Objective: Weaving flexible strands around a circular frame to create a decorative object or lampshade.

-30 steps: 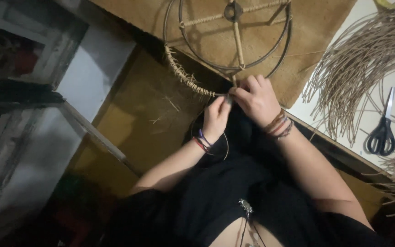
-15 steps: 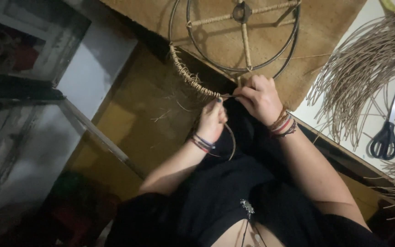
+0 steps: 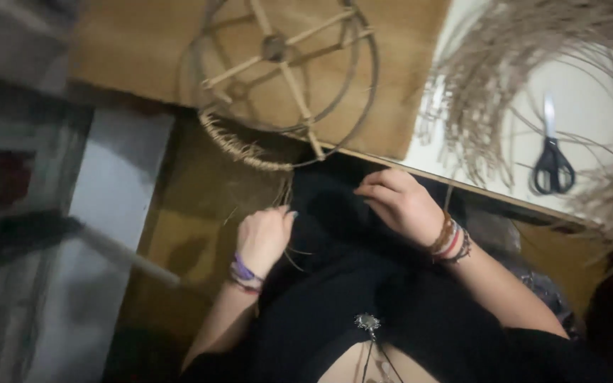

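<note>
Only a short arc of the round wire frame (image 3: 289, 78) is wrapped; left hand (image 3: 262, 237) pinches fibre strands (image 3: 283, 195); right hand (image 3: 402, 202) rests half-curled, empty.

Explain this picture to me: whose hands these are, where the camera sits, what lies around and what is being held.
The camera sits on a person's head and looks down, so both hands are that person's own. The left hand pinches thin straw strands that lead up to a round wire frame with spokes. Part of the frame's lower rim is already wrapped in straw. The frame rests on a brown board. The right hand hovers over the black-clothed lap with loose fingers; I cannot tell whether it holds a strand. Further right, on a white surface, lie a bundle of straw fibres and black-handled scissors. Both wrists wear bracelets.
</note>
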